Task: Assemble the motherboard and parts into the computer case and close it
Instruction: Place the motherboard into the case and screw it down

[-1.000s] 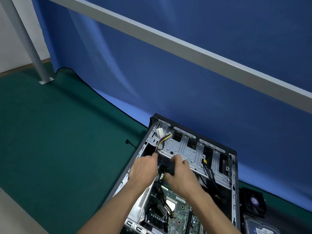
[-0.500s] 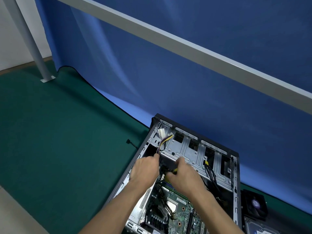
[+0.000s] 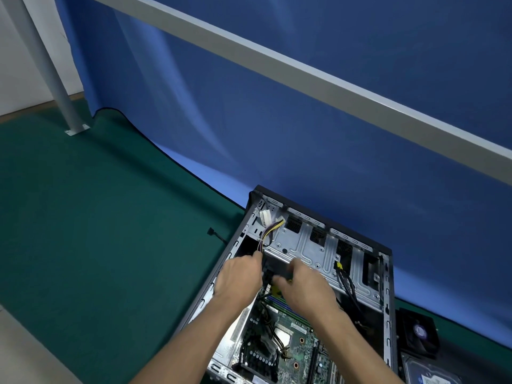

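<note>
What changed: Your right hand (image 3: 304, 286) has slid a little to the right and now looks blurry, so it is on the move. Your left hand (image 3: 239, 275) has stayed in almost the same spot.
What that means: I think you are still working on a plug or wire near the top of the board. That step does not look finished.
Left hand: Its fingers curl down into the case next to the colored wires (image 3: 270, 231). I cannot tell if it is holding anything.
Right hand: Its fingers bend around something dark with a bit of yellow. It is too blurry to say what it is.
Computer case (image 3: 386, 306): It lies open on its side on the green tabletop (image 3: 97, 231), with no cover on it yet.
Inside the case: The motherboard (image 3: 293, 347) lies flat at the bottom. Above it is a silver drive cage (image 3: 315, 248). Black cables with a yellow tip (image 3: 345, 281) hang down on the right.
Outside the case: A small black fan (image 3: 419, 338) and a hard drive (image 3: 432, 375) wait just beside the case on the right. A thin black cable end (image 3: 214, 234) lies on the left.
Still to do: Those loose parts likely go in, then the cover.
</note>
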Demonstrator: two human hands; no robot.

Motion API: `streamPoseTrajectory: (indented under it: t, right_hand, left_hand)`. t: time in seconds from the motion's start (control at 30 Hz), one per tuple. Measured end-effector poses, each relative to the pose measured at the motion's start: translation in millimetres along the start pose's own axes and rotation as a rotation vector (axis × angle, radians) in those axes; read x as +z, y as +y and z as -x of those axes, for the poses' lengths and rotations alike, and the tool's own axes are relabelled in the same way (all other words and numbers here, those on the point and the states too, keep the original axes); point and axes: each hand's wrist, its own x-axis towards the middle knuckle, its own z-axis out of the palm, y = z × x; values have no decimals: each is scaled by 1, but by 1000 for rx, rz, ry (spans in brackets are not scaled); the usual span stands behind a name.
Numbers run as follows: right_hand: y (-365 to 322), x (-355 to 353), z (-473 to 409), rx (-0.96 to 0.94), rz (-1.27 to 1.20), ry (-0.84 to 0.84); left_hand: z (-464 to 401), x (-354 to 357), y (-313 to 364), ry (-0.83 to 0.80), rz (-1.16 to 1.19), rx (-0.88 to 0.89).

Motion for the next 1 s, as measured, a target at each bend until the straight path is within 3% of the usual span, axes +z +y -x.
streamPoseTrajectory:
  t: [0.1, 0.2, 0.33, 0.47, 0.57, 0.73, 0.9, 1.0]
  right_hand:
    - [-5, -1, 1, -14, -33, -62]
    - [-2, 0, -1, 20, 76, 64]
    - [2, -4, 0, 36, -71, -64]
    - [1, 4, 5, 44, 45, 71]
    - [-4, 3, 4, 41, -106, -34]
    - [-4, 8, 3, 66, 91, 169]
    - [-1, 7, 4, 35, -76, 40]
    - [-6, 10, 4, 36, 65, 148]
  left_hand:
    - [-1, 0, 0, 11, -11, -1]
    - [0, 0, 0, 9, -13, -5]
    - [0, 0, 0, 6, -24, -9]
    - [0, 0, 0, -6, -26, -5]
    - [0, -1, 1, -8, -23, -1]
    - [0, 0, 0, 2, -17, -2]
    - [0, -1, 0, -4, 1, -6]
    - [0, -1, 0, -7, 0, 0]
